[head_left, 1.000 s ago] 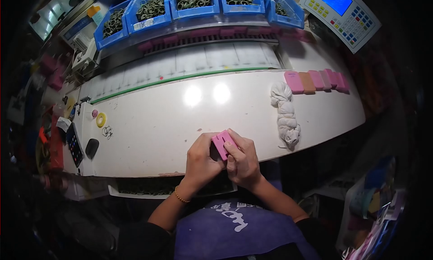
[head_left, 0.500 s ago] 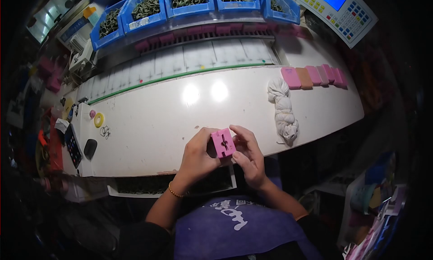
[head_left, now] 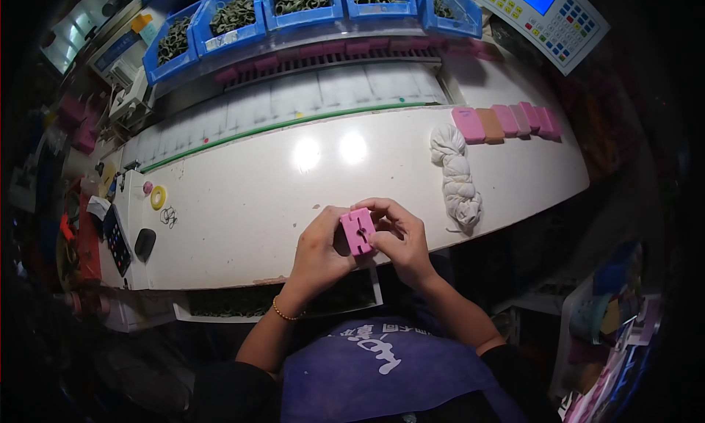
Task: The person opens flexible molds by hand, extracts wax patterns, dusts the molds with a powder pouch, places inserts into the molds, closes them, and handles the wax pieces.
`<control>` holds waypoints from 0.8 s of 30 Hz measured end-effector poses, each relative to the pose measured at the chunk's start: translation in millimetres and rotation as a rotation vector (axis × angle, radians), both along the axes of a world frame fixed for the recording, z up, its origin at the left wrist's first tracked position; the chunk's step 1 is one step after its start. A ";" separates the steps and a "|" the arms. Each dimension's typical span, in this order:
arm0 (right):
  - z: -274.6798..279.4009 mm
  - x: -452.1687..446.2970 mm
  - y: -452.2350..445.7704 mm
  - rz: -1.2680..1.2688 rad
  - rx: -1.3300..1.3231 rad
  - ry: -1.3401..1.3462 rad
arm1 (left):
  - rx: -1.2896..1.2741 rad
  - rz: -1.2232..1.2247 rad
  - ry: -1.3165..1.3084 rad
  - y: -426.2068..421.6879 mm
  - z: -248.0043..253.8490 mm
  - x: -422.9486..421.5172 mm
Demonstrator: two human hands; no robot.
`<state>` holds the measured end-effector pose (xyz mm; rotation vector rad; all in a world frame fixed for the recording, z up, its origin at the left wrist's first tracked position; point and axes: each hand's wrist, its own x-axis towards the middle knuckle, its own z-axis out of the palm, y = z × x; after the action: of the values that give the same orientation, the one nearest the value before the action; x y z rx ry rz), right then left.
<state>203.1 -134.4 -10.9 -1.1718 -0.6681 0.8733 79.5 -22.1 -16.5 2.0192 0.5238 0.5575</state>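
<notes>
A pink rubber mould (head_left: 358, 231), a small block with a slotted cavity and a round hole in its upward face, is held above the front edge of the white table (head_left: 242, 217). My left hand (head_left: 320, 245) grips it from the left side. Curled around the right side, my right hand (head_left: 401, 239) has its thumb pressed near the hole and its fingers behind the top edge. The undersides of the mould and the fingertips behind it are hidden.
Blue bins (head_left: 305, 17) of dark green rings line the back. A twisted white cloth (head_left: 459, 181) and a row of pink and tan moulds (head_left: 490, 125) lie right. Yellow tape (head_left: 158, 197) and a black mouse (head_left: 145, 244) sit left. An open drawer (head_left: 378, 285) is below.
My right hand has moved left over the mould, its thumb now on the face near the hole. The mould has turned slightly. Coloured dots on the white strip have shifted left.
</notes>
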 end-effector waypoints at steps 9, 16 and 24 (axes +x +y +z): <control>-0.1 5.1 16.3 -0.034 -0.052 0.019 | 0.006 0.024 0.029 -2.0 0.6 0.6; -1.4 8.6 24.1 -0.043 -0.072 -0.003 | 0.040 0.032 0.021 -2.1 -0.1 0.8; -13.4 28.2 30.3 0.030 -0.244 0.097 | 0.075 0.054 0.035 -4.0 -5.5 0.7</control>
<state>231.2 -104.1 -24.3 -1.3297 -0.5111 1.0516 80.2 -26.1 -22.0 2.0937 0.5881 0.5834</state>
